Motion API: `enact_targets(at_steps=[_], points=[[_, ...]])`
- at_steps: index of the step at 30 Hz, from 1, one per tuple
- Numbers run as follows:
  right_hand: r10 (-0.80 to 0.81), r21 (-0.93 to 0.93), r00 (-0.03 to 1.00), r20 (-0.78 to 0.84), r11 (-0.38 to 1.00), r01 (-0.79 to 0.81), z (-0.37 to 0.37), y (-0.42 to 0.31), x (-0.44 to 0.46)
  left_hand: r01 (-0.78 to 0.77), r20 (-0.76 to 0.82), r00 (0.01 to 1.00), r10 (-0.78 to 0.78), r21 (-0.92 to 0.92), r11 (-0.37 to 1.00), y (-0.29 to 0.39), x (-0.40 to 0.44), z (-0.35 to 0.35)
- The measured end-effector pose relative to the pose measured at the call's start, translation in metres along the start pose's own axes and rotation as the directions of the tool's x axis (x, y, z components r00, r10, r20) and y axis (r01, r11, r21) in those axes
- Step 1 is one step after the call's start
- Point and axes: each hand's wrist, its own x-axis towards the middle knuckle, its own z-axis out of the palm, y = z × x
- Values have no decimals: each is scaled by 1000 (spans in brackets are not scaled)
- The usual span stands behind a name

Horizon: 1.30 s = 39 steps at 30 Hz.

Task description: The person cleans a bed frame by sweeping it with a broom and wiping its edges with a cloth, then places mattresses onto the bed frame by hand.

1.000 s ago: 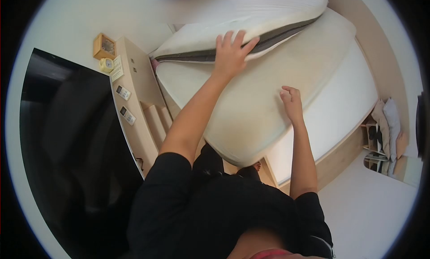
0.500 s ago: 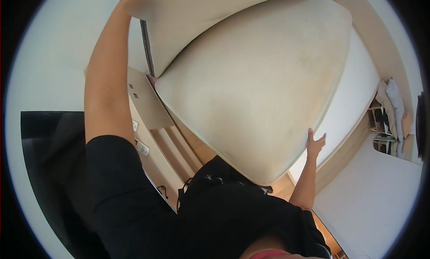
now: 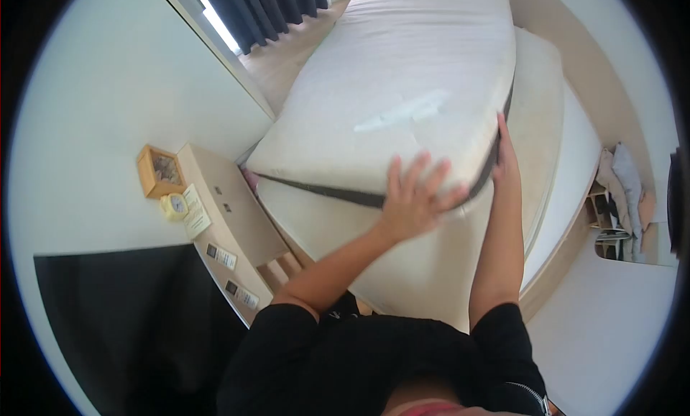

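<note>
A white mattress [image 3: 402,78] with a dark side band lies on top of a second, cream mattress [image 3: 431,272]. My left hand [image 3: 417,200] rests with fingers spread on the near edge of the white mattress, close to its corner. At the right side of that same corner, my right hand [image 3: 504,153] lies against the dark band with its fingers extended upward along it. The cream mattress shows below and to the right of the white one, over a white bed base [image 3: 568,171].
A low cabinet [image 3: 230,193] at the left carries a wooden box [image 3: 159,171], a yellow clock [image 3: 173,207] and two remotes. A black screen [image 3: 129,322] stands at lower left. Dark curtains [image 3: 277,13] hang at the top. Pillows [image 3: 627,186] lean at the right.
The white mattress, raised half a second ago, now lies down over the cream one. My left hand has come down to its near edge, and my right hand has moved up to its side.
</note>
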Motion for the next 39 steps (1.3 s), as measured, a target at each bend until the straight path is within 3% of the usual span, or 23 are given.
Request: enact_targets(at_steps=[1, 2, 3, 4, 5, 7, 9, 12, 20, 25, 28, 30, 31, 33, 35, 37, 38, 39], points=[[-76, -123, 987, -141, 991, 58, 13, -3, -16, -20, 12, 1000, 20, -38, 999, -5, -17, 7], [-7, -119, 983, -181, 993, -15, 0, 2, -16, 42, 104, 994, -27, -150, 988, -18, -43, 9], [75, -128, 974, -214, 986, -104, 6, 1, -32, 126, 215, 974, -70, -256, 959, -33, -75, 5], [57, -171, 979, -198, 981, -92, -7, 11, -29, 301, 349, 914, -205, -249, 920, -62, -108, 0], [91, -162, 968, -232, 978, -131, -9, 15, -27, 458, 470, 823, -320, -214, 863, -102, -139, -7], [102, -168, 974, -204, 976, -137, 2, 20, -23, 655, 691, 490, -532, 112, 748, -171, -183, -24], [96, -30, 986, -138, 994, -101, 46, 14, -33, 626, 677, 460, -575, 212, 751, -216, -214, -34], [-41, -120, 975, -220, 993, 15, 80, 11, -31, 756, 540, 468, -699, 165, 634, -258, -228, -19], [-370, -465, 887, -276, 859, 214, 145, -14, -9, 806, 474, 533, -701, -30, 592, -282, -226, -33], [-548, -694, 827, -125, 644, 322, 247, -45, 35, 841, 330, 529, -782, -77, 536, -299, -220, -56], [-615, -774, 788, 25, 487, 404, 336, -69, 57, 879, 250, 475, -843, -98, 466, -311, -219, -77], [-651, -770, 741, 165, 385, 509, 397, -88, 57, 921, 296, 354, -887, -276, 275, -319, -220, -89], [-653, -735, 709, 268, 337, 588, 428, -98, 50, 917, 267, 360, -894, -275, 288, -328, -209, -90], [-639, -667, 628, 443, 232, 708, 490, -115, 27, 864, 263, 463, -846, 78, 497, -325, -205, -102], [-583, -622, 569, 580, 135, 771, 549, -119, -23, 863, 266, 490, -830, -14, 505, -323, -220, -114], [-553, -507, 435, 711, 27, 862, 609, -130, -82, 728, 106, 660, -743, 150, 668, -353, -188, -135], [-520, -471, 399, 755, -6, 882, 626, -131, -97, 661, 57, 742, -668, 103, 744, -362, -195, -133], [-494, -445, 369, 788, -42, 895, 635, -133, -113, 648, 47, 753, -656, 119, 752, -367, -197, -136]])
